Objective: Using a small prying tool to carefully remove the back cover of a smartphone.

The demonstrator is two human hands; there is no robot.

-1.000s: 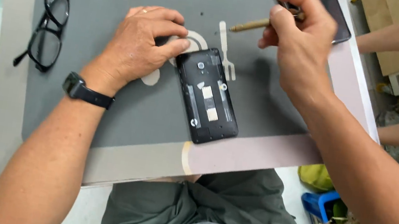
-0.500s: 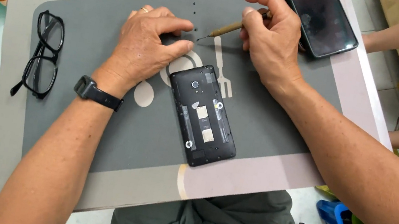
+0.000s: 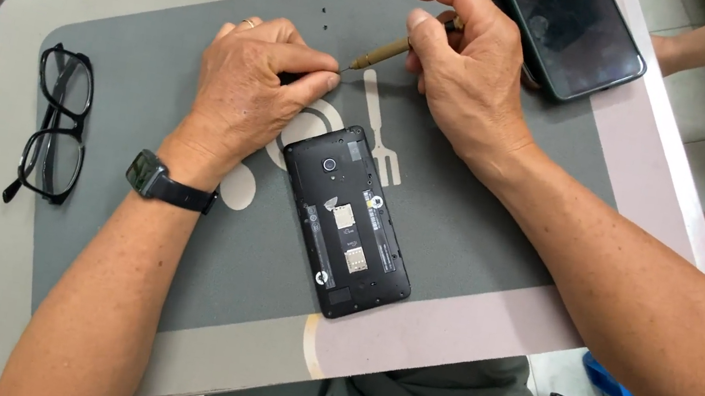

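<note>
The mat [image 3: 135, 221] looks matt grey, smooth, plastic-like. The opened phone [image 3: 347, 221] shows matt black plastic with small metal plates. The other phone [image 3: 573, 31] has a glossy dark glass face. The glasses [image 3: 56, 126] have shiny black plastic frames. The screwdriver [image 3: 389, 50] has a dull brown handle.

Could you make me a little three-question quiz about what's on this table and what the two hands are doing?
1. True or false: the opened phone lies with its back cover off.
2. What does the right hand hold?
A. screwdriver
B. spoon
C. pencil
3. Which wrist wears the watch?

Key:
1. True; its inner slots show.
2. A; its tip meets the left hand fingertips.
3. The left; the glasses lie beside it.
</note>
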